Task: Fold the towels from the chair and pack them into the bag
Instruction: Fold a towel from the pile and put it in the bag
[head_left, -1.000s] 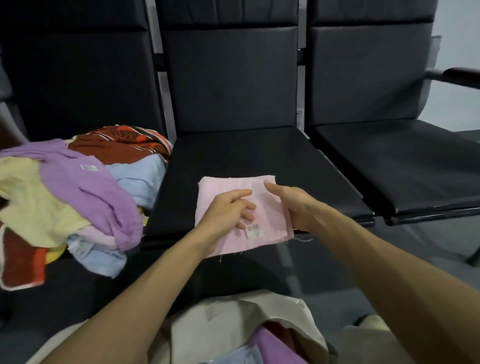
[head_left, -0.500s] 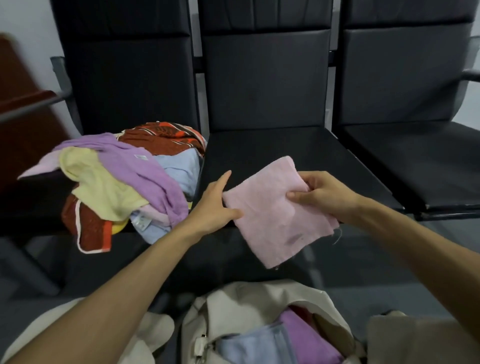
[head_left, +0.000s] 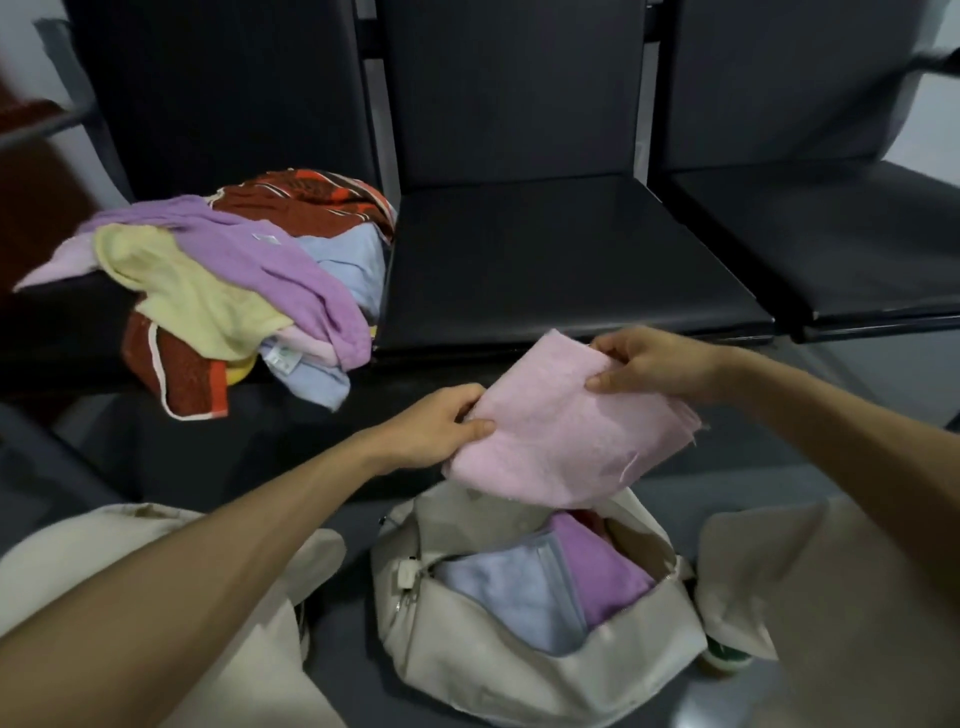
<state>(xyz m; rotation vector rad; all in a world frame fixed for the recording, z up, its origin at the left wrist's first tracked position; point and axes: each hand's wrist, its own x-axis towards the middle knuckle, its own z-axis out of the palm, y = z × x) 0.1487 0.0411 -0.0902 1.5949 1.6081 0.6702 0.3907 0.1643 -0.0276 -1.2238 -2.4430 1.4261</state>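
While the folded pink towel (head_left: 566, 431) lay flat near the front edge of the middle chair seat (head_left: 561, 260) a second ago, it is now lifted clear of that edge and is held tilted in the air above the cream bag (head_left: 519, 670), which stands open on the floor (head_left: 753, 478) between the person's knees. The left hand (head_left: 436, 428) pinches the towel's left edge with the thumb on top, and the right hand (head_left: 654, 361) pinches its far right corner, so both hands are closed on the cloth and it stays folded. That suggests folding of this piece is finished and packing is the step in hand. The towel's lower edge overlaps the bag's far rim in the view, though whether it touches the rim cannot be told. Inside the bag a light blue towel (head_left: 509, 597) and a purple towel (head_left: 597, 566) lie side by side and fill most of the opening. Open room looks scarce, so the pink one probably has to go on top or slide down at the far side behind the purple one. The soft rim sags inward at the near side and could catch a corner. Much of the task remains: a pile of unfolded towels (head_left: 234, 291) sits on the left chair seat and spills over its front edge.
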